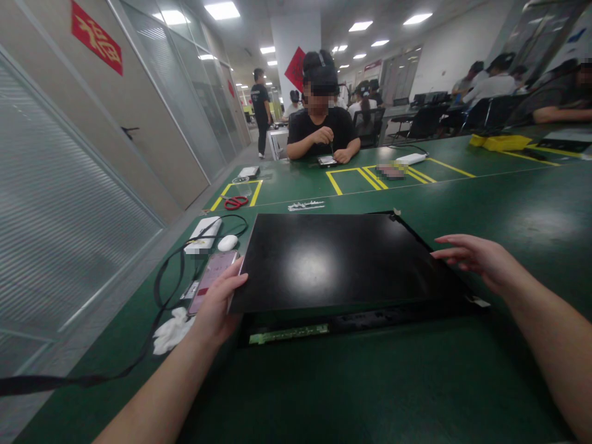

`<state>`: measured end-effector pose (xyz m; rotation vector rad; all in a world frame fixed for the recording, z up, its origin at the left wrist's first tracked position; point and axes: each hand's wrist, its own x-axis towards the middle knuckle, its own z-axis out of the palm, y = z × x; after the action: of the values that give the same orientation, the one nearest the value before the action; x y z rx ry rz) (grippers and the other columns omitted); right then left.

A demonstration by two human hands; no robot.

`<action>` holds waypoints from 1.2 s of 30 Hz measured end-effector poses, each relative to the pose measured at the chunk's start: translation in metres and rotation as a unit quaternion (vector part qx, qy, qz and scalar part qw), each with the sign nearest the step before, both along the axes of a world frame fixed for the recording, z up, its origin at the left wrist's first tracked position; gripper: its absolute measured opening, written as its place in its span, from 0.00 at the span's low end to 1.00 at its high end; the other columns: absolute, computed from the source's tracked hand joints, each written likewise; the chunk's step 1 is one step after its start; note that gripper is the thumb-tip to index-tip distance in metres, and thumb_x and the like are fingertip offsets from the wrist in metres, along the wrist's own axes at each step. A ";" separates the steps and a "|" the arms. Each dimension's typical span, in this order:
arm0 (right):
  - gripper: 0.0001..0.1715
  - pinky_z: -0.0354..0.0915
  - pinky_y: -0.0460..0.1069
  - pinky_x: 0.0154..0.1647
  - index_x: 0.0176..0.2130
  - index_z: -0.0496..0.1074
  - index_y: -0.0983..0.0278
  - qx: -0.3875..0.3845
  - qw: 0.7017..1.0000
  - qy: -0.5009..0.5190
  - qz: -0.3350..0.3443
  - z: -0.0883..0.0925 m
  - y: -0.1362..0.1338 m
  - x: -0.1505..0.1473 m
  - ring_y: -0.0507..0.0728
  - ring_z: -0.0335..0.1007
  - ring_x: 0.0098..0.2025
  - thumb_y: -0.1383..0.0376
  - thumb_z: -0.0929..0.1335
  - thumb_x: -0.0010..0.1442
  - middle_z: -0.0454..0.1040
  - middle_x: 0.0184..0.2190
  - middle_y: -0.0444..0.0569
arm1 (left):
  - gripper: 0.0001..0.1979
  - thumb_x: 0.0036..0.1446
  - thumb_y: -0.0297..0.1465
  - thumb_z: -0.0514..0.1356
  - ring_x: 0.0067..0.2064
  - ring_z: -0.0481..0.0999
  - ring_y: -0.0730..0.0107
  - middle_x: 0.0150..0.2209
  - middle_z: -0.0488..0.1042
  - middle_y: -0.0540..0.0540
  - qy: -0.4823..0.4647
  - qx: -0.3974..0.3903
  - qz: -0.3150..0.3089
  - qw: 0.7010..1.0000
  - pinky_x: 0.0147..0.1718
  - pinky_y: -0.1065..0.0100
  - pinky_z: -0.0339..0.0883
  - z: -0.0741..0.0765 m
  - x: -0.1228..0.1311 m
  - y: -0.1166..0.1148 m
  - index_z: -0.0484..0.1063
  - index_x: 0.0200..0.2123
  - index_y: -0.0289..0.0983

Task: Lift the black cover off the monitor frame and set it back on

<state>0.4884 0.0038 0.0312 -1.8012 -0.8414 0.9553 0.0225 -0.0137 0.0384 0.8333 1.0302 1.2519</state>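
A black, glossy display panel (342,265) is tilted, its left side raised above a dark frame (370,317) on the table. My left hand (222,293) grips the panel's left edge, thumb on top and fingers mostly hidden beneath. Beside the right edge is my right hand (476,259), its fingers apart and stretched toward the panel; whether a fingertip touches it I cannot tell. A green circuit strip (289,334) shows along the front of the frame, below the panel. White tabs (480,301) stick out at the frame's right corner.
Left of the panel lie a phone (213,277), a white box (203,234), a white oval case (228,243), crumpled white tissue (173,331) and a black strap (160,290). Red-handled scissors (235,203) and a clear cup (242,186) lie beyond. Across the green table (370,394) a person (324,123) works.
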 end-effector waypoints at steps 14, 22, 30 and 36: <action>0.16 0.53 0.47 0.18 0.38 0.74 0.62 0.039 0.999 -0.030 0.008 -0.003 -0.001 -0.002 0.52 0.61 0.23 0.56 0.69 0.50 0.81 0.30 0.57 | 0.33 0.44 0.30 0.69 0.46 0.82 0.50 0.47 0.82 0.41 0.012 -0.008 -0.001 1.000 0.39 0.64 0.76 -0.002 0.002 0.000 0.74 0.57 0.37; 0.14 0.53 0.45 0.18 0.38 0.74 0.63 0.039 0.999 -0.009 -0.009 -0.006 0.000 0.001 0.50 0.61 0.23 0.59 0.70 0.51 0.81 0.30 0.57 | 0.23 0.43 0.30 0.70 0.44 0.81 0.48 0.49 0.81 0.43 0.032 -0.021 -0.008 0.999 0.25 0.68 0.70 0.000 0.006 -0.001 0.80 0.47 0.41; 0.14 0.53 0.45 0.18 0.38 0.73 0.62 0.041 0.998 -0.034 -0.019 -0.004 0.000 -0.001 0.51 0.61 0.22 0.60 0.69 0.50 0.80 0.29 0.56 | 0.27 0.42 0.29 0.72 0.46 0.80 0.50 0.48 0.81 0.40 0.029 -0.035 -0.011 0.999 0.29 0.69 0.71 0.001 0.007 -0.002 0.79 0.50 0.37; 0.18 0.56 0.45 0.20 0.41 0.72 0.62 0.043 0.995 -0.088 -0.004 -0.006 -0.001 -0.003 0.51 0.62 0.23 0.57 0.69 0.50 0.80 0.29 0.54 | 0.29 0.43 0.29 0.72 0.47 0.81 0.50 0.48 0.81 0.40 0.025 -0.033 -0.015 0.999 0.32 0.68 0.74 -0.004 0.004 0.000 0.77 0.53 0.37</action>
<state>0.4855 0.0023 0.0256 -1.8315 -0.9679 0.7509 0.0269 -0.0140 0.0341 0.8308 1.0898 1.1706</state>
